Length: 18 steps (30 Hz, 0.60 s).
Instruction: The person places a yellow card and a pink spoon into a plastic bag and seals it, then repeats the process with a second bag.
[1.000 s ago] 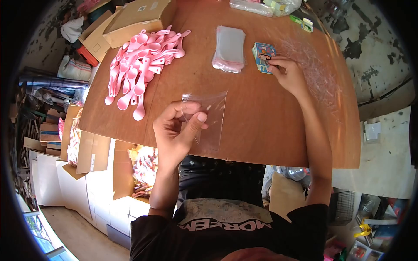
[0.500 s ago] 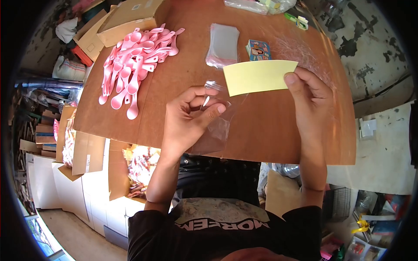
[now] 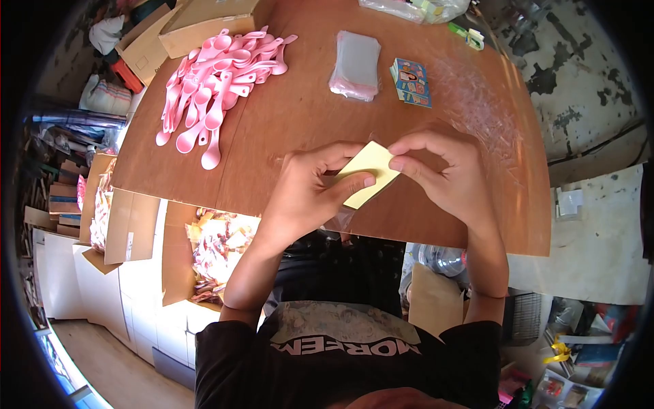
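Over the near edge of the brown table (image 3: 286, 116), left hand (image 3: 306, 194) pinching a clear bag (image 3: 340, 218) and yellow card (image 3: 368, 174), right hand (image 3: 443, 174) pinching the card's top corner, pink spoons (image 3: 218, 82) far off, picture cards (image 3: 412, 80) beside a bag stack (image 3: 356, 65).

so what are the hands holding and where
Both hands pinch a yellow card: left hand at its lower left edge, with a clear bag, right hand at its upper right edge.
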{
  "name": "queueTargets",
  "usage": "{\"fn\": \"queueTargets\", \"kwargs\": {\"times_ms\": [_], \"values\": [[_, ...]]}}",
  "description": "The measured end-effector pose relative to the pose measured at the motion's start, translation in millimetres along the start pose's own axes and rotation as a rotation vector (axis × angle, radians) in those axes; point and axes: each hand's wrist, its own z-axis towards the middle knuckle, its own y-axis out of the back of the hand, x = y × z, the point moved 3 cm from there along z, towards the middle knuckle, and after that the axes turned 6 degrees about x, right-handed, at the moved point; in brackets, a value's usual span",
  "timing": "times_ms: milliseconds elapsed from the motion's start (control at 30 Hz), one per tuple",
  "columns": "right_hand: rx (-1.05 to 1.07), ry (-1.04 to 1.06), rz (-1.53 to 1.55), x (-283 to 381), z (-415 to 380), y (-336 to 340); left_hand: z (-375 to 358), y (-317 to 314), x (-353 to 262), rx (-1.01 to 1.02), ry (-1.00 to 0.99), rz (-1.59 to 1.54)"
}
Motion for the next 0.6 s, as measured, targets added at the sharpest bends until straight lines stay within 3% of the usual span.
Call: {"fn": "queueTargets", "kwargs": {"times_ms": [67, 100, 133, 367, 500, 567, 600], "values": [[0.116, 0.081, -0.058, 5, 0, -6, -2, -1, 1, 0.006, 0.028, -0.005], [0.123, 0.082, -0.047, 7, 0, -9, -4, -1, -1, -0.025, -0.064, 0.02], [0.149, 0.05, -0.009, 8, -1, -14, -7, -1, -2, -0.059, -0.156, 0.047], [0.272, 0.003, 0.094, 15, 5, -19, -19, 2, -2, -0.129, -0.219, 0.122], [0.582, -0.091, 0.163, 19, 12, -18, -21, 2, -4, -0.155, -0.314, 0.161], [0.563, 0.043, 0.096, 20, 11, -22, -22, 0, -4, -0.144, -0.292, 0.117], [0.651, -0.112, 0.074, 20, 12, -24, -21, -3, -4, -0.113, -0.336, 0.145]]}}
